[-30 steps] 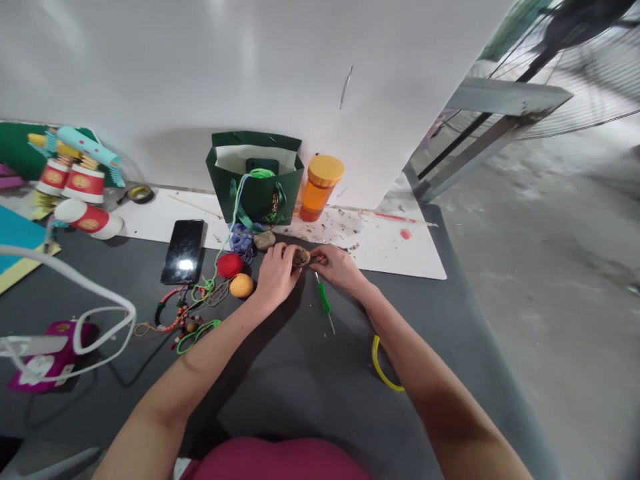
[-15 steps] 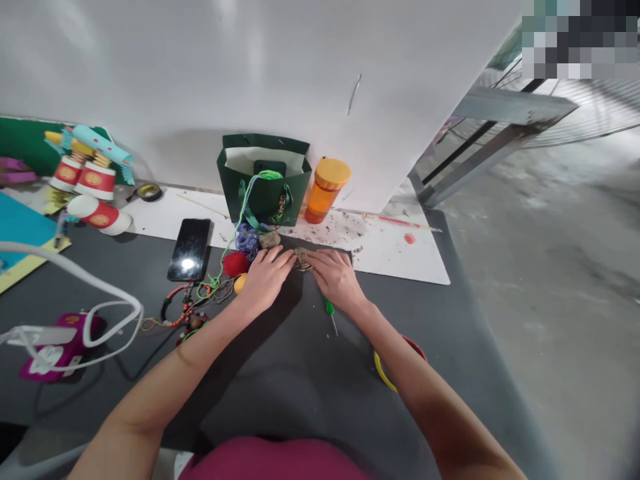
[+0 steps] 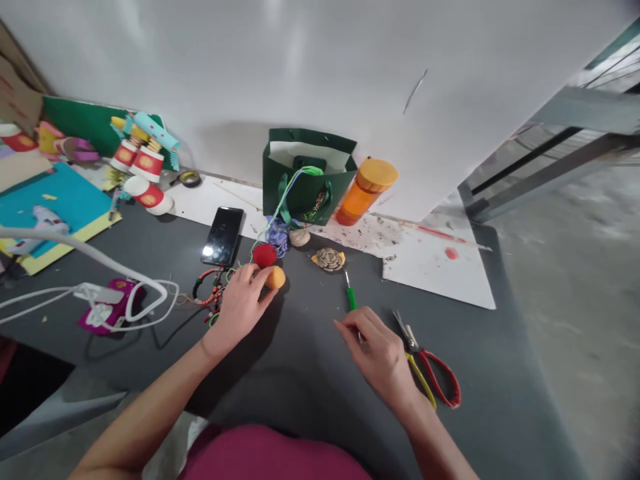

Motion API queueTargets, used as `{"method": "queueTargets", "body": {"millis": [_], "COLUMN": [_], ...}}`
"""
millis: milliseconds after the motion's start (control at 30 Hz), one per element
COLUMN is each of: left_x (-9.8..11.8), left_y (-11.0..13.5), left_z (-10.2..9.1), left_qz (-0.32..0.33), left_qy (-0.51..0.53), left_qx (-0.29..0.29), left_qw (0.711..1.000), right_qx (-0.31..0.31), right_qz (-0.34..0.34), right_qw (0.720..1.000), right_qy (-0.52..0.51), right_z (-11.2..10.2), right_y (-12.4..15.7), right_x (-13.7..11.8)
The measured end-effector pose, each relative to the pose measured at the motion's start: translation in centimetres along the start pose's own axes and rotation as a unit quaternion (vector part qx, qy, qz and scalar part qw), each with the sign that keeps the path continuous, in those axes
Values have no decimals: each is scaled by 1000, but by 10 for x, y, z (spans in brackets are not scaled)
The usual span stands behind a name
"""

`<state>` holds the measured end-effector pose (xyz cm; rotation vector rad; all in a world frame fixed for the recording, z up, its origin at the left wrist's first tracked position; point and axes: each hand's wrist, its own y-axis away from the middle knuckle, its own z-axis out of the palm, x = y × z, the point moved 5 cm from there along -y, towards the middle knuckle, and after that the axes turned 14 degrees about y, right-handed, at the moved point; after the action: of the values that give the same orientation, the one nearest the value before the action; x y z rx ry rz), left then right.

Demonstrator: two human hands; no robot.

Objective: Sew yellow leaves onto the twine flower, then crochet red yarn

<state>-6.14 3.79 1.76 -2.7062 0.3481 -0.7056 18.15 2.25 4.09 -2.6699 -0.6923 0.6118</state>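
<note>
My left hand [image 3: 241,301] rests on the dark table [image 3: 300,373], its fingertips closed round a small orange ball [image 3: 276,277]. A red ball [image 3: 264,255] lies just behind it. My right hand [image 3: 377,350] is loosely closed over the lower end of a green-handled pick tool [image 3: 351,299]. A flower-shaped piece made of seeds [image 3: 329,259] lies alone on the table, apart from both hands. Pliers with red and yellow handles [image 3: 433,370] lie right beside my right hand.
A green paper bag [image 3: 307,177] and an orange bottle [image 3: 365,192] stand against the white wall. A phone [image 3: 223,227], beaded cords [image 3: 207,293], a pink device with white cable [image 3: 107,307], paper-cup crafts [image 3: 143,170] and white board [image 3: 435,263] lie around. Table edge at right.
Both hands have let go of the seed flower, which now lies on the table. My left hand moved to the orange ball; my right hand drew back to the green tool. The view shifted.
</note>
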Motion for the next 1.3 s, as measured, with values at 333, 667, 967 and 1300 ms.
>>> {"method": "queueTargets", "body": {"millis": [333, 667, 967, 1300], "left_x": [-35, -26, 21, -22], "left_y": [-55, -50, -2, 27], "left_z": [0, -7, -11, -101], "left_qz": [-169, -235, -300, -297], "left_qy": [154, 590, 815, 786], "left_qx": [-77, -33, -80, 144], "left_qw": [970, 772, 489, 523], "right_qx": [-51, -5, -223, -182], "right_qz": [28, 237, 219, 239], "right_qw": [997, 904, 776, 823], "right_qy": [-58, -357, -548, -483], "right_z": [43, 46, 66, 51], "right_y": [-16, -28, -39, -13], "right_x": [-40, -39, -69, -35]}}
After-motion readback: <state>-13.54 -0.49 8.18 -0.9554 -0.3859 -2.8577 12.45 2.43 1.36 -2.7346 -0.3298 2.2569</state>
